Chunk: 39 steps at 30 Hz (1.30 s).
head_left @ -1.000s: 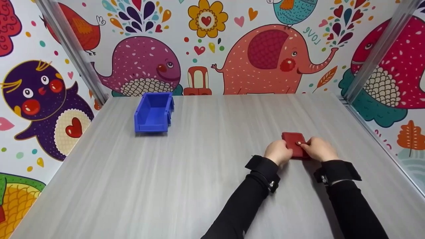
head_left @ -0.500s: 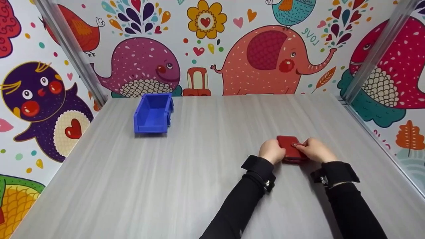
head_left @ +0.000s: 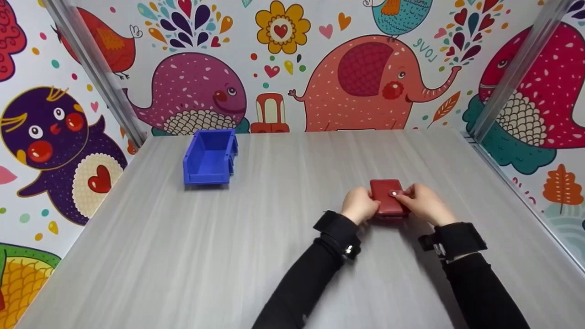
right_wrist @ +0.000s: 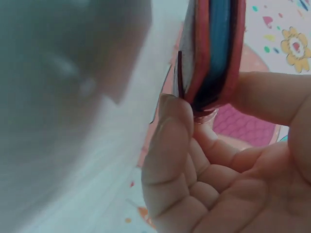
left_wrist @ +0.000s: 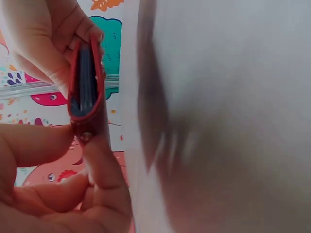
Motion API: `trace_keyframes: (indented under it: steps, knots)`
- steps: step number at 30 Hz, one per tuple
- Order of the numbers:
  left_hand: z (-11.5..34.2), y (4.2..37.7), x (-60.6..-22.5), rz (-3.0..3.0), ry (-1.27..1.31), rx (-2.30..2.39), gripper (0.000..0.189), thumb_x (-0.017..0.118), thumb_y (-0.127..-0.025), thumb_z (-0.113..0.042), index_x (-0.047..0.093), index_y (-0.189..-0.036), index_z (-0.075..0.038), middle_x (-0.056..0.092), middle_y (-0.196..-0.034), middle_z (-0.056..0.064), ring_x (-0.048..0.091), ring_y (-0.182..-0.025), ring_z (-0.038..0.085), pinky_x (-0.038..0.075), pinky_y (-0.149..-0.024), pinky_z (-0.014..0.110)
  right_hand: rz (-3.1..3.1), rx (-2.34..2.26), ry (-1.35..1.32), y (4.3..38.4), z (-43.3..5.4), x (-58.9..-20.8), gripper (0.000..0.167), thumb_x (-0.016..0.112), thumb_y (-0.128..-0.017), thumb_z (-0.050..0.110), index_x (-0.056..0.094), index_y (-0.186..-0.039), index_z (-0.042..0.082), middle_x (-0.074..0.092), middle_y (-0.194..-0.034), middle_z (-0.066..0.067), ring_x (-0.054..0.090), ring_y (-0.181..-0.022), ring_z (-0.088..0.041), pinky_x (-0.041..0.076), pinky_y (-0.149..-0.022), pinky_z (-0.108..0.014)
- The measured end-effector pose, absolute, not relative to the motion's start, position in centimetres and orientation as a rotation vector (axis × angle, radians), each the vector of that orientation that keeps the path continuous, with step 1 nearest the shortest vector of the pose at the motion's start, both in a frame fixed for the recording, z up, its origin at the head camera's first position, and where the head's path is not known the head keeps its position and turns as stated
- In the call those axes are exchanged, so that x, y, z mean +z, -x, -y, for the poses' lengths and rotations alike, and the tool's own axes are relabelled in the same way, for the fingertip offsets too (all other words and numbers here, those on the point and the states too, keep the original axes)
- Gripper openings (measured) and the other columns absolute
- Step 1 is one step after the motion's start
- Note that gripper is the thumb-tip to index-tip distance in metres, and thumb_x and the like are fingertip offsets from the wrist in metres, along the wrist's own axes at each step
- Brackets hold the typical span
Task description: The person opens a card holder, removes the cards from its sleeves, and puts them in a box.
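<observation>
A small red leather card wallet with a snap button is held between both hands, right of centre in the head view. My left hand pinches its left side, thumb on top. My right hand pinches its right side, the thumb beside the snap. In the left wrist view the folded wallet shows dark layers between its red covers. It is apart from the table there. In the right wrist view its red edge sits between thumb and fingers. The wallet's underside is hidden in the head view.
An open-topped blue plastic bin stands toward the back left of the pale wood-grain table. Walls with cartoon animals enclose the back and sides, with metal posts at the corners.
Both hands have shifted left with the wallet between them. The wallet's front edge shows more than a second ago. The blue bin stays where it was.
</observation>
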State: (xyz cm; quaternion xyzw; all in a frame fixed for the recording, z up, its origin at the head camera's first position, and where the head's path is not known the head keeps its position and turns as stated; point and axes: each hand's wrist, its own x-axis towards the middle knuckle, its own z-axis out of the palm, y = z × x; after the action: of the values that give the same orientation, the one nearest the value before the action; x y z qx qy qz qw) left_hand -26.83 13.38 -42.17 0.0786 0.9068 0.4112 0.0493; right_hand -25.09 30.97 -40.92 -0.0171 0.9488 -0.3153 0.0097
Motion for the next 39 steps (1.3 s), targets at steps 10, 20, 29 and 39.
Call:
trace_keyframes:
  steps: [10, 20, 29, 39]
  knots:
    - [-8.1, 26.4, -41.6, -2.786, -0.363, 1.351, 0.022, 0.073, -0.086, -0.013, 0.068, -0.101, 0.002, 0.071, -0.089, 0.006, 0.064, -0.081, 0.017, 0.05, -0.074, 0.024, -2.992, -1.127, 0.163, 25.2, -27.0, -40.9, 0.028, 0.064, -0.095, 0.019, 0.055, -0.096, -0.007, 0.065, -0.087, -0.019, 0.059, -0.078, -0.026, 0.045, -0.062, -0.031]
    - [-3.6, 25.9, -41.9, -2.827, -0.398, 1.414, 0.021, 0.071, -0.084, -0.01, 0.069, -0.101, 0.003, 0.07, -0.087, 0.006, 0.064, -0.081, 0.017, 0.051, -0.076, 0.027, -2.969, -1.219, 0.248, 25.6, -23.1, -41.6, 0.024, 0.066, -0.095, 0.019, 0.053, -0.094, -0.002, 0.064, -0.08, -0.012, 0.056, -0.069, -0.019, 0.044, -0.06, -0.031]
    - [-1.3, 25.8, -42.5, -2.834, -0.372, 1.412, 0.02, 0.071, -0.083, -0.008, 0.068, -0.098, 0.004, 0.069, -0.086, 0.008, 0.064, -0.078, 0.021, 0.051, -0.075, 0.03, -2.951, -1.218, 0.304, 26.0, -20.7, -42.3, 0.021, 0.066, -0.094, 0.015, 0.054, -0.092, -0.002, 0.058, -0.075, -0.008, 0.051, -0.066, -0.018, 0.042, -0.059, -0.031]
    - [0.2, 25.9, -43.4, -2.809, -0.304, 1.318, 0.02, 0.072, -0.084, -0.007, 0.067, -0.099, 0.005, 0.064, -0.083, 0.005, 0.062, -0.075, 0.019, 0.051, -0.074, 0.031, -2.927, -1.108, 0.332, 26.4, -19.0, -43.4, 0.021, 0.066, -0.094, 0.017, 0.055, -0.086, 0.0, 0.054, -0.073, -0.004, 0.048, -0.066, -0.017, 0.04, -0.06, -0.031]
